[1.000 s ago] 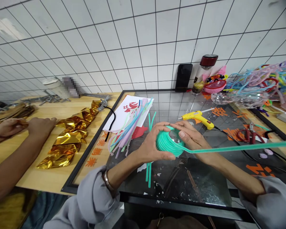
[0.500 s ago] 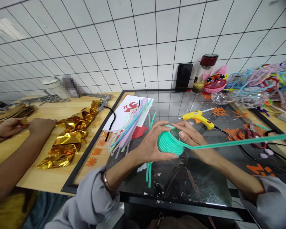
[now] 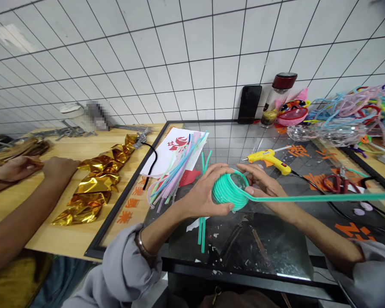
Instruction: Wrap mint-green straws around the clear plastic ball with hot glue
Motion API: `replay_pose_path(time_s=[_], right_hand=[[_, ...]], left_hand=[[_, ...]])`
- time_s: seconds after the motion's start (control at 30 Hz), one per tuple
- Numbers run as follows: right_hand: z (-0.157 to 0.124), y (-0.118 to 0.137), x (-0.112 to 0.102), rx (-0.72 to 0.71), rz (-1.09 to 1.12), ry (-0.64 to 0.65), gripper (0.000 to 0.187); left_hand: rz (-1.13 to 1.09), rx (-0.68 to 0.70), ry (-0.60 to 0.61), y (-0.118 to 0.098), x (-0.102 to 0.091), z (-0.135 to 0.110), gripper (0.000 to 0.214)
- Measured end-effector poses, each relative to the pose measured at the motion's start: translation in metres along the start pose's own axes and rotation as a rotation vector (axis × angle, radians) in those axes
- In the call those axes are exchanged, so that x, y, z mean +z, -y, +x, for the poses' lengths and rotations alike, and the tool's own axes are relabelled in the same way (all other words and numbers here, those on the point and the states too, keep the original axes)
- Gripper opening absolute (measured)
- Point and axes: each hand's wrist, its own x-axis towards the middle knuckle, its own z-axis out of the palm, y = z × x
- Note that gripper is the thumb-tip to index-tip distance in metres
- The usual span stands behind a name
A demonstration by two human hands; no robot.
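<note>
Tiled wall [image 3: 192, 51] is met by the far edge of the dark desk [image 3: 276, 252]. Above the desk's front half, a green coil [image 3: 229, 191] is gripped by the left hand [image 3: 201, 194], curled round its left side. Its loose strand [image 3: 320, 198] is extended from the mouth past the nearer right hand [image 3: 266, 184], toward the right edge. That hand is loosely cupped; whether its thumb pinches cannot be told. Open room is noted toward the front edge; a glue gun [image 3: 269, 160] is found beyond.

A glue gun [image 3: 268, 160], pipe cleaners [image 3: 178, 170] and foil [image 3: 94, 184] mark a craft workshop.
</note>
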Motion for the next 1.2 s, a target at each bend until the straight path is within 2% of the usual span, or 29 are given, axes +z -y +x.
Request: replay_pose_path(time_s=[0.17,0.43,0.67,0.9,0.97,1.07,1.2], right_hand=[[0.002,0.006,-0.004,-0.062,-0.086,0.092,0.067],[0.002,0.009,0.001,-0.020,-0.061,0.062,0.062],[0.001,0.007,0.001,-0.035,-0.072,0.050,0.061],[-0.004,0.020,0.003,-0.261,-0.165,-0.123,0.067],[-0.006,0.026,0.005,-0.308,-0.135,-0.155,0.054],[-0.007,0.031,0.009,-0.318,-0.056,-0.216,0.023],[-0.007,0.031,0.012,-0.217,0.049,-0.273,0.013]], left_hand=[[-0.022,-0.002,0.004,0.000,-0.001,-0.001,0.077],[-0.034,0.007,-0.050,0.013,0.007,0.000,0.098],[-0.039,0.026,-0.139,0.013,0.013,0.001,0.083],[-0.046,0.024,-0.156,0.011,0.014,0.003,0.080],[-0.047,0.036,-0.151,0.010,0.015,0.004,0.080],[-0.051,0.042,-0.142,0.008,0.015,0.004,0.077],[-0.044,0.044,-0.143,0.006,0.013,0.004,0.076]])
